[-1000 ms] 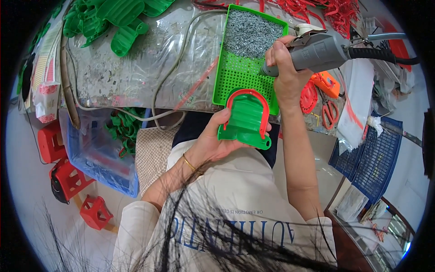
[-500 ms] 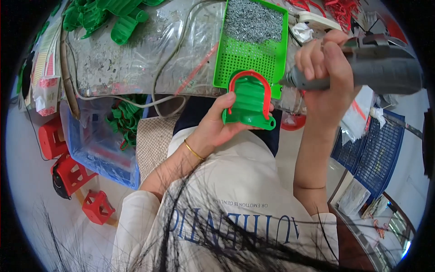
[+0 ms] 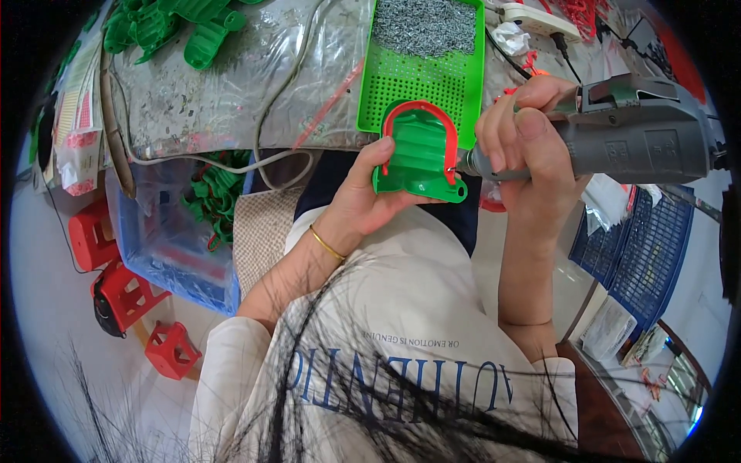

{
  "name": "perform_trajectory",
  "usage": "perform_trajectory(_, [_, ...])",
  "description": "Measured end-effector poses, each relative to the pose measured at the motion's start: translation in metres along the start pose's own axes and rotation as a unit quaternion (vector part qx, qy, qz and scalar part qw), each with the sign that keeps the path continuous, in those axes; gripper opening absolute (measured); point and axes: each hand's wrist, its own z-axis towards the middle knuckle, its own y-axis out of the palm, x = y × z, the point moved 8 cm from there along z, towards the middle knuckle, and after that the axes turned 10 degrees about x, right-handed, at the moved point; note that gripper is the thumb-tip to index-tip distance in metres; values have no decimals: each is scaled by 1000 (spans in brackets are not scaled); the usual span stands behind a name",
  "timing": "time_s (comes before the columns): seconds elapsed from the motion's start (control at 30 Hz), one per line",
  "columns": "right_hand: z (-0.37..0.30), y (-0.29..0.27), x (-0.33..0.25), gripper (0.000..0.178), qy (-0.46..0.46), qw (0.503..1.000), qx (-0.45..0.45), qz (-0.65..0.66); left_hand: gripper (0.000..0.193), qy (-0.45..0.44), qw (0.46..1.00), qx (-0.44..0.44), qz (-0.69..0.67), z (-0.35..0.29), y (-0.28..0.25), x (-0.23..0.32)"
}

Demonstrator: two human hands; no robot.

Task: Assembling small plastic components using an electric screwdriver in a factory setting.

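My left hand (image 3: 363, 189) grips a green plastic part (image 3: 421, 150) by its left and lower edge, thumb on top. A red U-shaped strip (image 3: 421, 106) runs round the rim of that part. In my right hand (image 3: 529, 135) is a grey electric screwdriver (image 3: 633, 143), lying nearly level with its tip pointing left. The tip meets the lower right end of the red strip; whether a screw sits there is too small to tell. Just beyond the part lies a green perforated tray (image 3: 421, 81) with a heap of small metal screws (image 3: 424, 27) at its far end.
More green parts (image 3: 174, 27) are piled on the plastic-covered table (image 3: 208, 108) at the far left. A grey cable (image 3: 289, 85) loops over its edge. A blue crate (image 3: 174, 255) with green pieces stands lower left, beside red stools (image 3: 171, 349). At right are a power strip (image 3: 540, 21) and blue baskets (image 3: 648, 251).
The screwdriver has come down and left, from just off the green part to touching the red strip's right end. The part and tray appear slightly higher in view.
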Motion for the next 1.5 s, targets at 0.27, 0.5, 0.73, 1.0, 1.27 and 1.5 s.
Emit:
perform_trajectory(0.27, [-3,-2,6,13,-6,1000,-2,-14,62,3,1000,-24,-13,6,-5,-2])
perform_trajectory(0.5, [-9,-2,3,11,-37,999,14,-5,61,-4,997,-42,-69,5,-3,0])
perform_trajectory(0.73, [-11,-7,-2,12,-67,998,10,7,59,-20,996,-47,-67,-1,-3,-4])
perform_trajectory(1.0, [50,-3,-3,12,-64,994,68,51,66,-29,996,-77,-33,-1,7,-2])
perform_trajectory(1.27, [80,-16,67,12,-90,992,90,2,75,-41,994,-80,-63,3,2,-2])
perform_trajectory(1.5, [77,-19,81,10,-76,993,95,-7,81,-43,995,-69,-65,2,2,-3])
